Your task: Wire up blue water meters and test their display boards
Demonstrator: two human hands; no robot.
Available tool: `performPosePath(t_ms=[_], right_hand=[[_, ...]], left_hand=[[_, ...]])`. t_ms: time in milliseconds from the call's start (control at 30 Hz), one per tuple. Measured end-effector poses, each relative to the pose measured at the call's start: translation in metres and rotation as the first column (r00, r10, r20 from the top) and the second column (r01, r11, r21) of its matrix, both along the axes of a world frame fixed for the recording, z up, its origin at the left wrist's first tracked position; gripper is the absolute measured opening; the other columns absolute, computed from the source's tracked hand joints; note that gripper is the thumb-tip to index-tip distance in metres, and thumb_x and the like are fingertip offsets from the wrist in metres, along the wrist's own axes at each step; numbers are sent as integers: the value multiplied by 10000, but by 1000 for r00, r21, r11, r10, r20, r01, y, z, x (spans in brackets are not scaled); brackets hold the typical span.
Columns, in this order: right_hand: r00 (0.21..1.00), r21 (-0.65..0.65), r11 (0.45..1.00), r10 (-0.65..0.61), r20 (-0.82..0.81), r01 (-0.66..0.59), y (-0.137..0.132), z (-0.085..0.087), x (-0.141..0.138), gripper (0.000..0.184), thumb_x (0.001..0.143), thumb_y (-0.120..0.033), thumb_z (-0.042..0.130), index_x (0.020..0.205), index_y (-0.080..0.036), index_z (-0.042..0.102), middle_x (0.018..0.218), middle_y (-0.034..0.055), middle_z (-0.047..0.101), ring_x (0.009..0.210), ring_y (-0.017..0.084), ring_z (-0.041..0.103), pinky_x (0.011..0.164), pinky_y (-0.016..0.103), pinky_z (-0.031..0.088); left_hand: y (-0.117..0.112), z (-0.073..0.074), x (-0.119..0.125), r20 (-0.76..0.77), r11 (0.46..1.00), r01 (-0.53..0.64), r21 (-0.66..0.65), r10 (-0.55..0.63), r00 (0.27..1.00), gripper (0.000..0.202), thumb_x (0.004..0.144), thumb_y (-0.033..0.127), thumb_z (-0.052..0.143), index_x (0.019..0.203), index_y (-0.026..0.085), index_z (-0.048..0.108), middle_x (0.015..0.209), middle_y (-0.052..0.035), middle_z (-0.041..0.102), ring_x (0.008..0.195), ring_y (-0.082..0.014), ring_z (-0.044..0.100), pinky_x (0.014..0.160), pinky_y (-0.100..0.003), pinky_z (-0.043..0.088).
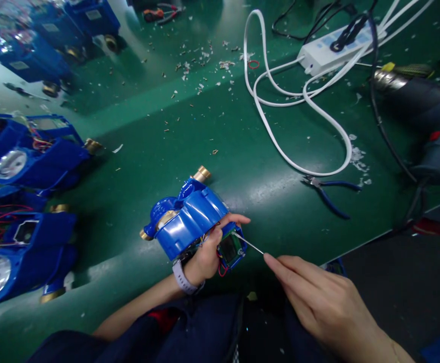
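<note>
Fingertips [270, 259] of the right hand [318, 295] pinch a thin metal rod [253, 245], its tip at a corner of a blue-framed panel [230, 250] near the close edge of a green worktable [189, 133]. Whether the rod has a handle cannot be told; the palm hides that end. The left hand [207, 254], a pale-strapped watch [184, 279] at its wrist, grips the panel between thumb and curled fingers, index finger stretched out past the upper edge. The hold seems meant to keep the panel steady and turned toward the rod, while the low grip on the rod probably helps guide its tip. The panel sits just beside a blue meter body [191, 222], perhaps kept close because of the thin wires [223, 270] showing around it.

Glossy and smooth-sided, the meter body lies at a slant on the table, a brass fitting at each end. The panel shows a green board with a dark rectangle in its middle. More blue units [55, 247] stand at the left, while blue-handled pliers [332, 205] lie to the right, apart from both hands, seemingly within easy reach.
</note>
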State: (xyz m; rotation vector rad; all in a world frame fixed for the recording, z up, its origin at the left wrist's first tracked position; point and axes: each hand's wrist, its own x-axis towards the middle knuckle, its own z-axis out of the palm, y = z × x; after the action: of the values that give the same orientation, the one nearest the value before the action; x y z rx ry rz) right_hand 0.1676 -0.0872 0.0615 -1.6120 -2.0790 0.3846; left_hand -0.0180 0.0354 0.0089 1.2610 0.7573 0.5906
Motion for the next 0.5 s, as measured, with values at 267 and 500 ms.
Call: performPosePath(t_ms=[267,500], right_hand=[[930,105,984,98,354,-144,10,21,1,374,923,-2,347,1165,-64,625,959,105,706,698,205,653,494,329,438],[924,76,988,96,370,-133,16,29,-8,406,895,7,320,1132,-40,647,880,120,696,622,203,647,436,322,426]], left_hand=[[0,0,-2,-19,1000,-6,-12,6,1000,534,904,562,284,1075,210,647,1039,-70,625,945,-239,561,854,-367,439],[-1,0,-1,-47,1000,-20,-5,19,999,547,906,572,274,1057,190,637,1037,-81,630,935,-246,570,822,-362,459]])
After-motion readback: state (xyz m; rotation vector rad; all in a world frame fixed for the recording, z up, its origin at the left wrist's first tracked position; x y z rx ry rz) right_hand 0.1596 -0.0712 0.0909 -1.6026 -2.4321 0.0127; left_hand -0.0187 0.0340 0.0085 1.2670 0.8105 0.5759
